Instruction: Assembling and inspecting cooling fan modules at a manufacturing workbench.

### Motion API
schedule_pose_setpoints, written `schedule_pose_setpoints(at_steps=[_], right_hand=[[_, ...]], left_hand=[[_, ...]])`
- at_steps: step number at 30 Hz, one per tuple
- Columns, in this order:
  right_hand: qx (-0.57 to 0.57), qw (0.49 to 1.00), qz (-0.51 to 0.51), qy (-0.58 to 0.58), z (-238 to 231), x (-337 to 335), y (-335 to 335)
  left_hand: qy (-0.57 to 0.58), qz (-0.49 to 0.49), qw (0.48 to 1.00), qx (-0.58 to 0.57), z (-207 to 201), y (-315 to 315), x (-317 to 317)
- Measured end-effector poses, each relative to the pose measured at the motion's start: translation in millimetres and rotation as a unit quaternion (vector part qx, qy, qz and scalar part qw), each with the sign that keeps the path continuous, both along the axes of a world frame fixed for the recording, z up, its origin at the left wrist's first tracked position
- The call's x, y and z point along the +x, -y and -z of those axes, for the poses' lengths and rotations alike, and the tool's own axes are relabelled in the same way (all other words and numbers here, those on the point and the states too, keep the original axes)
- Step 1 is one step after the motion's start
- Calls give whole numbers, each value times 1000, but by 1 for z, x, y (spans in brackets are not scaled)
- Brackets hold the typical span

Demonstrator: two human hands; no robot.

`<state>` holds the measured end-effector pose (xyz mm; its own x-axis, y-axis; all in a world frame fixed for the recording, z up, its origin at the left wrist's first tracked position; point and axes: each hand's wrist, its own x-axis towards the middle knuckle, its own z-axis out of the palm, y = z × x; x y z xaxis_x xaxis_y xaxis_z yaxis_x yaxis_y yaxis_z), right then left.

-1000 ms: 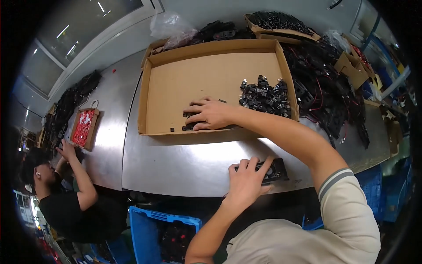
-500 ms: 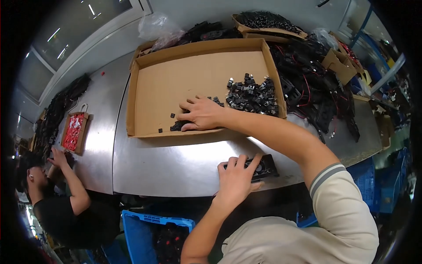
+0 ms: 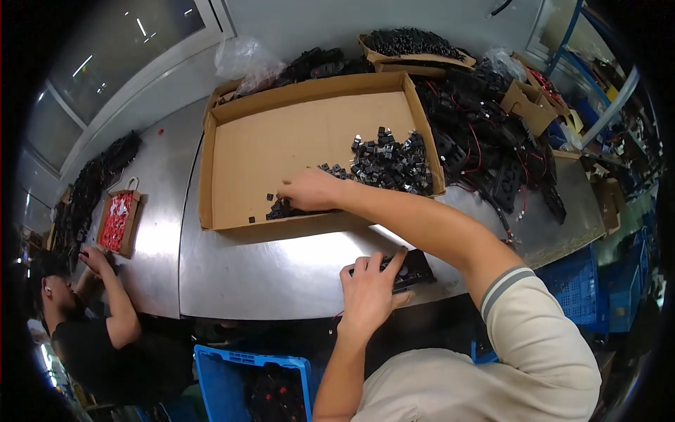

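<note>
My right hand (image 3: 309, 190) is down inside a shallow cardboard tray (image 3: 274, 105), near its front wall. Its fingers curl over a heap of small black square pieces (image 3: 278, 209), and whatever is between the fingertips is hidden. More small black parts with metal tabs (image 3: 392, 162) lie piled in the tray's right side. At the table's front edge my left hand (image 3: 369, 288) grips a black rectangular housing (image 3: 416, 270) that shows round shapes on its face. The fingers lie across its top, with the thumb at the near side.
Black wired housings (image 3: 506, 176) crowd the table's right end. A box of red parts (image 3: 117, 221) stands at left, near a co-worker's hand (image 3: 95, 261). Below the edge sits a blue crate (image 3: 218, 380) with dark parts. Metal tabletop (image 3: 239, 274) lies before the tray.
My right hand's spread fingers have drawn together over the black pieces. My left hand stays on the housing. The whole view has shifted slightly.
</note>
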<state>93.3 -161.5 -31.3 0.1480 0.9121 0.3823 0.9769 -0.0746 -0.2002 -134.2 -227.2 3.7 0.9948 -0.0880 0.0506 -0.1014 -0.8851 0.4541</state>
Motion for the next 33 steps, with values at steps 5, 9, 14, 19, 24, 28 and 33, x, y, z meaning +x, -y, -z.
schedule_pose_setpoints(at_steps=[5,9,14,19,24,28,33], right_hand=[[-8,972,79,-222,-21,0,6],[115,928,150,-322,-52,-3,38],[156,920,164,-321,-71,-33,139],[102,957,188,-197,-32,-56,242],[12,977,213,-29,8,-55,277],[45,978,205,22,12,-58,274],[66,979,190,-20,5,-56,275]], left_hand=[[-36,-28,999,-25,-3,4,-1],[-34,-31,998,-37,-3,6,1],[-39,-19,999,-32,-3,4,0],[-34,39,999,-10,-6,2,4],[-46,65,997,-5,-11,6,10],[-31,54,998,17,-8,7,7],[-22,76,997,12,-9,9,16]])
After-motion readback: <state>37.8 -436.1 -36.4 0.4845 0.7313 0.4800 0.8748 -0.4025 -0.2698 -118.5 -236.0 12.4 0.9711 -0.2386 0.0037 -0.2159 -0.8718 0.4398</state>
